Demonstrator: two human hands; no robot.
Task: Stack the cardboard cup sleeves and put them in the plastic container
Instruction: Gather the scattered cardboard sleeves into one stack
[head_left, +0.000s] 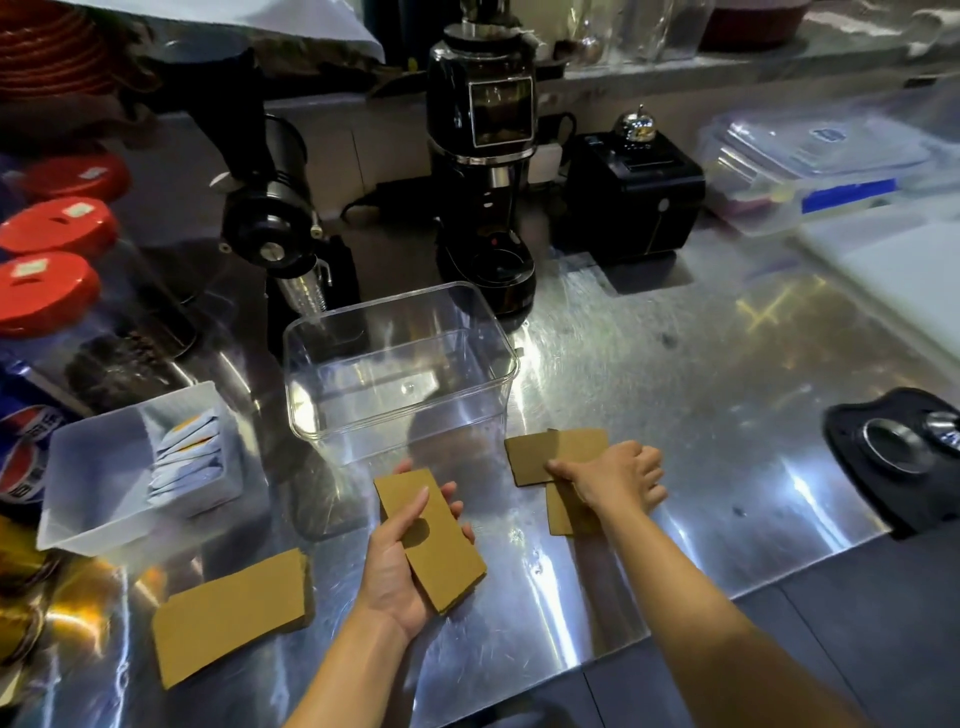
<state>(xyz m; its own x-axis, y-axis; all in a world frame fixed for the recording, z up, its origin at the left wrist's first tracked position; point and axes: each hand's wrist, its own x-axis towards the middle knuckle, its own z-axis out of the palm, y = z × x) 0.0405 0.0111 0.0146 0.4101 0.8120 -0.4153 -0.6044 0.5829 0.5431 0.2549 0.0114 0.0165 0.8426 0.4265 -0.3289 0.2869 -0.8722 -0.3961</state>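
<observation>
A clear plastic container (400, 332) stands empty on the steel counter, just beyond my hands. My left hand (400, 566) lies palm up and holds a small stack of flat brown cardboard sleeves (441, 551), thumb pressed on top. My right hand (613, 480) rests on overlapping sleeves (550, 454) lying on the counter to the right of the container, fingers pinching them. Another pile of sleeves (234, 613) lies flat on the counter at the lower left, apart from both hands.
A white tray (98, 499) with sachets sits left of the container. Red-lidded jars (47, 291) line the left edge. Two black grinders (483, 171) and a black box (634, 192) stand behind. A black tamping mat (898, 457) lies at the right.
</observation>
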